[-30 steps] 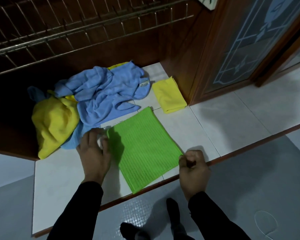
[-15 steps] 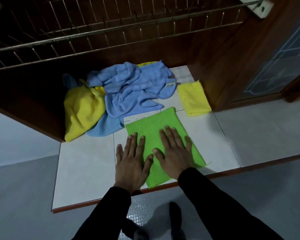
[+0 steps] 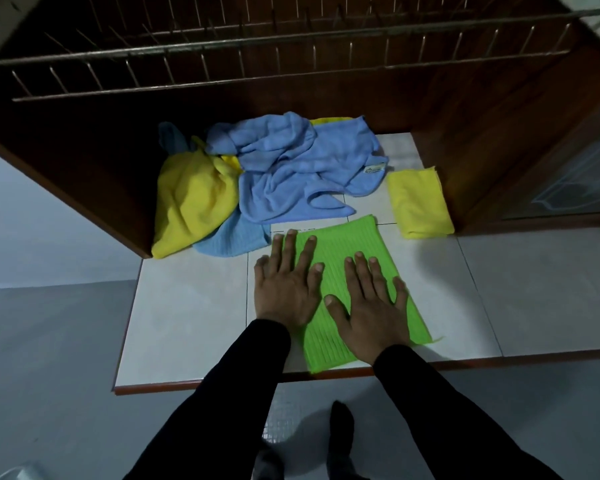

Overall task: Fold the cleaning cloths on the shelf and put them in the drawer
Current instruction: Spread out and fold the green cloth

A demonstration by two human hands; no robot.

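Two crumpled cloths [image 3: 291, 174] behind hands [image 3: 326, 299].

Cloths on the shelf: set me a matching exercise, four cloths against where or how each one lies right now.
Things:
1. green cloth
2. folded yellow cloth
3. big blue cloth
4. crumpled yellow cloth

States:
A. crumpled in the middle of the pile, white label showing
B. bunched at the pile's left end
C. flat near the shelf's front edge, under both hands
D. neat, apart from the pile, by the right wooden wall

Pairs: 1-C, 2-D, 3-A, 4-B. The left hand and right hand press the green cloth with straight fingers.
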